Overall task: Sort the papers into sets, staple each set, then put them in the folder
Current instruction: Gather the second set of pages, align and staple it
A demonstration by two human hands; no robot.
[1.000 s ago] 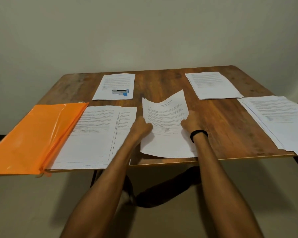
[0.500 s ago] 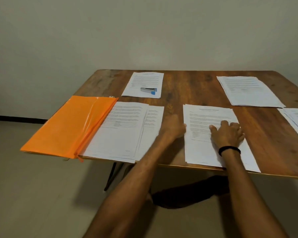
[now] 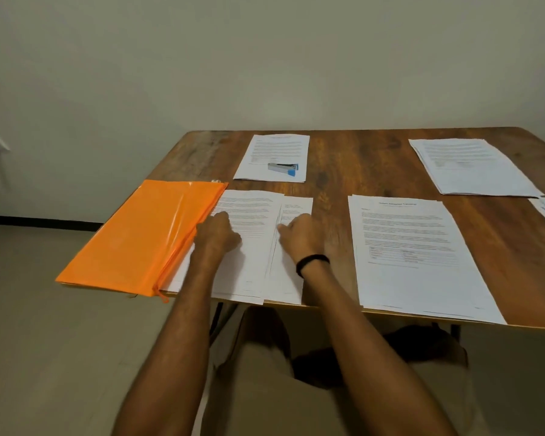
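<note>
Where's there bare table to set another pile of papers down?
Bare wood lies between the stapler's sheet and the far right stack, and behind the orange folder. The table is crowded along its near edge.

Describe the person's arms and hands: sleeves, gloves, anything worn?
The left hand and right hand are bare, with no gloves, and no sleeves show along either forearm. A narrow black band circles the right wrist. The left wrist wears nothing. The picture is too blurred to show any rings.

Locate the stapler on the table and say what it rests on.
In the head view, the stapler lies on the far-left paper stack, toward the back of the table, just beyond the folder.
</note>
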